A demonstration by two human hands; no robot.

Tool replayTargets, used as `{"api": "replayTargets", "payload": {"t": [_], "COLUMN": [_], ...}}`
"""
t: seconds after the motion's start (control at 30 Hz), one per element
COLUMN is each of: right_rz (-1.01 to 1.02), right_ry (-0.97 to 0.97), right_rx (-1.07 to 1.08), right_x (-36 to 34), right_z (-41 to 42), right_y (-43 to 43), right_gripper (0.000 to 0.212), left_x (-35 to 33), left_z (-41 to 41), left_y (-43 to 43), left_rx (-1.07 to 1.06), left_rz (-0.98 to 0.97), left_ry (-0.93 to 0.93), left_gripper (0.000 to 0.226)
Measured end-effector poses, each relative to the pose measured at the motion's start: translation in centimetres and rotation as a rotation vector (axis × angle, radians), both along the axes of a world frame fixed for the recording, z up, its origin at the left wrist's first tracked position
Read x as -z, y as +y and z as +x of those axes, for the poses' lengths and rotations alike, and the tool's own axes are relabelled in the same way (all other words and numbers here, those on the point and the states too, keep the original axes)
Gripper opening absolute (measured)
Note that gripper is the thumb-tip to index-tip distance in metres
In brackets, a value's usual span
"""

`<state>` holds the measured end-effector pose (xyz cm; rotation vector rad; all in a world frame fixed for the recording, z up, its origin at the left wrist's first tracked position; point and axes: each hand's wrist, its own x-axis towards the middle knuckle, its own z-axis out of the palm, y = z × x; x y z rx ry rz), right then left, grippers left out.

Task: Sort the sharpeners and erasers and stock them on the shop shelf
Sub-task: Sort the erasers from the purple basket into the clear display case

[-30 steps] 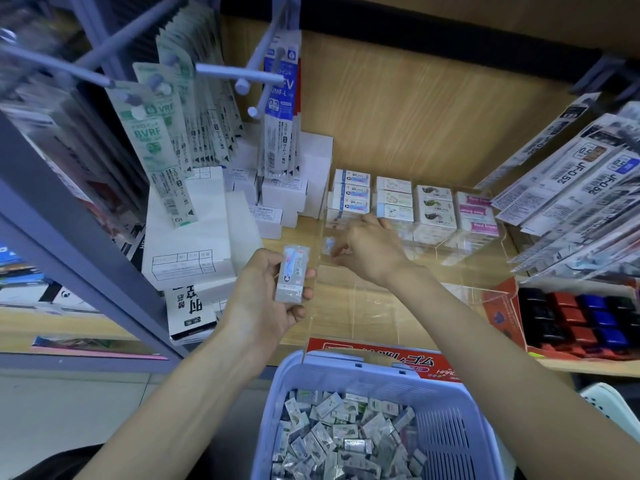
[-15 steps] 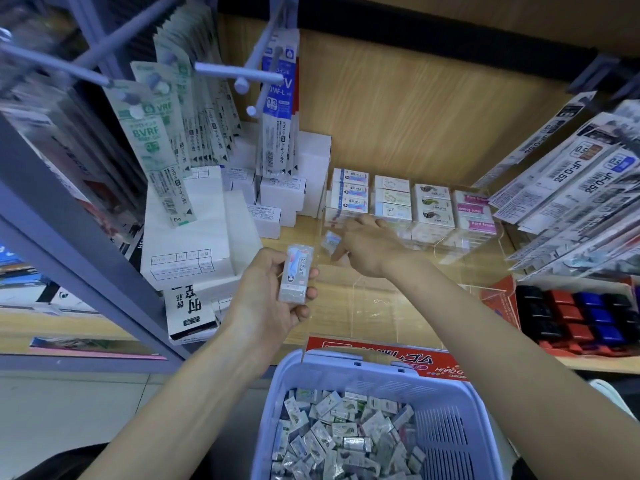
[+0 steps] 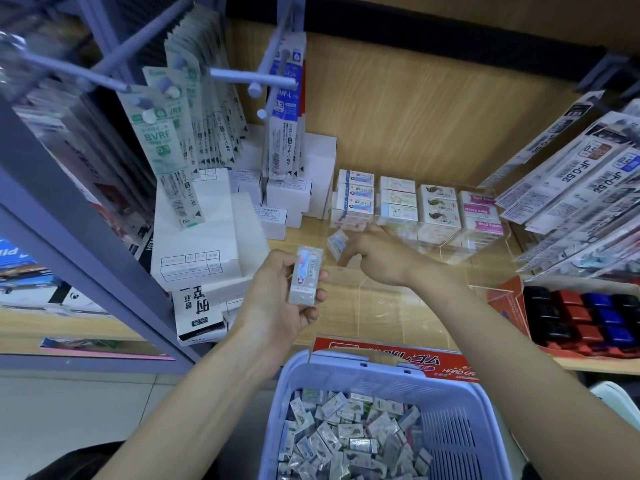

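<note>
Pinches one small wrapped eraser (image 3: 337, 242) by its edge in the right hand (image 3: 377, 259), just in front of the blue-labelled row (image 3: 356, 195) in the clear tray (image 3: 460, 251), and grips a longer eraser pack (image 3: 306, 280) upright in the left hand (image 3: 277, 306). Could slip from so light a pinch on glossy wrap, or topple the stacked row if pushed in hard. Cannot make out the tray's clear dividers, nor which right fingers close on the eraser, probably thumb and forefinger.
</note>
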<state>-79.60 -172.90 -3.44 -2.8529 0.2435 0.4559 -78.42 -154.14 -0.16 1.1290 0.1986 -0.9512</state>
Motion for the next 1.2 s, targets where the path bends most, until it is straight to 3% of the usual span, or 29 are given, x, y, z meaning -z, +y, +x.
{"api": "replayTargets", "payload": {"t": [0.23, 0.33, 0.43, 0.53, 0.63, 0.83, 0.97, 1.2], "right_rz": [-0.114, -0.101, -0.113, -0.111, -0.078, -0.178, -0.314, -0.399], "right_ry": [0.048, -0.067, -0.225, -0.179, -0.15, -0.122, -0.09, -0.213], "right_rx": [-0.082, -0.005, 0.071, -0.019, 0.025, -0.009, -0.113, 0.112], "right_x": [-0.3, -0.5, -0.2, 0.2, 0.4, 0.0, 0.1, 1.3], "right_z": [-0.4, -0.4, -0.5, -0.4, 0.0, -0.3, -0.5, 0.6], "right_y": [-0.3, 0.1, 0.3, 0.7, 0.7, 0.5, 0.5, 1.5], "right_gripper": [0.04, 0.034, 0.04, 0.048, 0.052, 0.056, 0.046, 0.017], "left_x": [0.0, 0.0, 0.1, 0.1, 0.1, 0.2, 0.2, 0.1], "left_z": [0.0, 0.0, 0.0, 0.0, 0.0, 0.0, 0.0, 0.0], "left_y": [-0.3, -0.3, -0.2, -0.2, -0.2, -0.4, -0.4, -0.3], "left_rx": [0.01, 0.008, 0.007, 0.012, 0.01, 0.025, 0.015, 0.014], "left_rz": [0.001, 0.002, 0.004, 0.004, 0.008, 0.004, 0.008, 0.021], "left_ry": [0.008, 0.009, 0.003, -0.002, 0.002, 0.014, 0.012, 0.022], "left_gripper": [0.028, 0.029, 0.03, 0.029, 0.029, 0.029, 0.03, 0.03]}}
